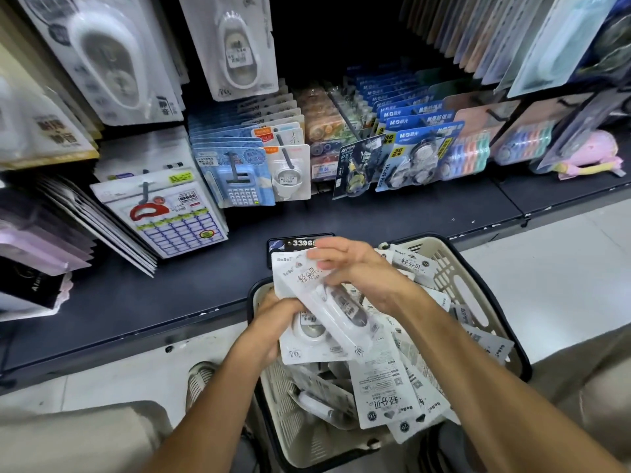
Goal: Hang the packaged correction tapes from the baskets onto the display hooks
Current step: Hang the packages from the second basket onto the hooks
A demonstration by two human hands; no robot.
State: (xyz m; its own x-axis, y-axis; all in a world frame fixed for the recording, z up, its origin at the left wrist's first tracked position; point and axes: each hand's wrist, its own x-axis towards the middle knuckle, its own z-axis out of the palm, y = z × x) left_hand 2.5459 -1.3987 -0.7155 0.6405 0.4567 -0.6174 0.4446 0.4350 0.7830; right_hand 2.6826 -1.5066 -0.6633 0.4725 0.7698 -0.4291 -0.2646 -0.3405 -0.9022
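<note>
a bundle of white carded correction tapes, grey lettering and clear blisters, sits tilted above the beige basket. the left hand grips its lower edge; the right hand curls over its top. more packs lie below the grip.

"M&G", "36" and "VALUE PACK" on blue hanging pack; "BoBo" on white packages.

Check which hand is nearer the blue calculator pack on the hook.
Left. The left hand grips the white packs' lower edge, below the blue calculator pack; the right hand sits farther right, on the packs' top.
</note>
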